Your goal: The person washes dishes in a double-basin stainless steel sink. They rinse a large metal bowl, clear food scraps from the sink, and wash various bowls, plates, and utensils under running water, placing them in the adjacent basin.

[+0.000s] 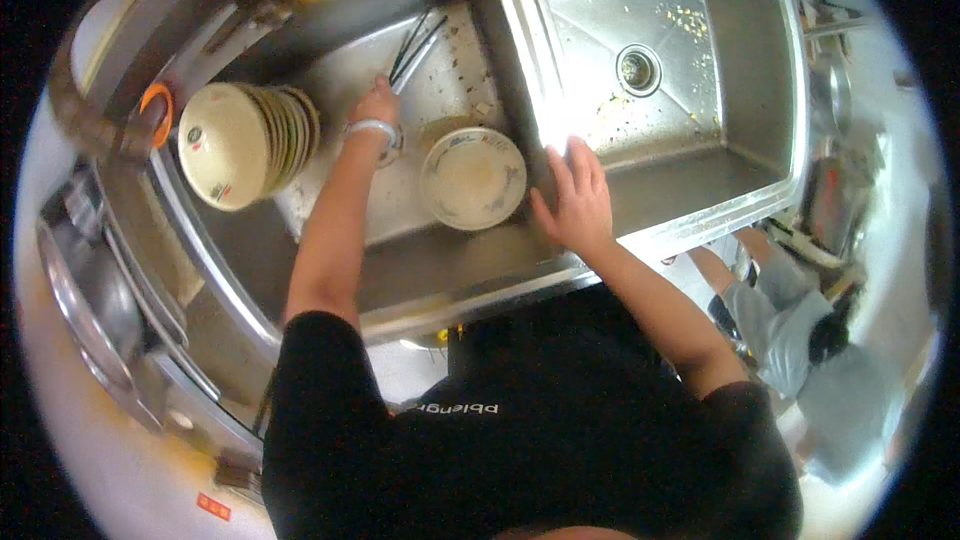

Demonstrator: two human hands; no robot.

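My left hand (pixel 375 106), with a pale bracelet at the wrist, reaches into the left sink basin (pixel 330 75). Its fingers close around the ends of a few dark chopsticks (pixel 417 46), which point away from me above the basin floor. To the right of that wrist, a cream bowl (pixel 474 178) with a patterned rim faces up in the same basin. My right hand (pixel 579 199) is spread on the metal divider (pixel 534 37) beside this bowl, holding nothing. A tilted stack of cream bowls (pixel 247 146) leans at the basin's left side.
Food scraps lie around the drain (pixel 638 70) of the right basin (pixel 750 75). Scraps also dot the left basin's floor. An orange ring-shaped item (pixel 157 115) sits by the left rim. Metal pans (pixel 97 292) stand at far left. Another person (pixel 780 330) is low at right, behind me.
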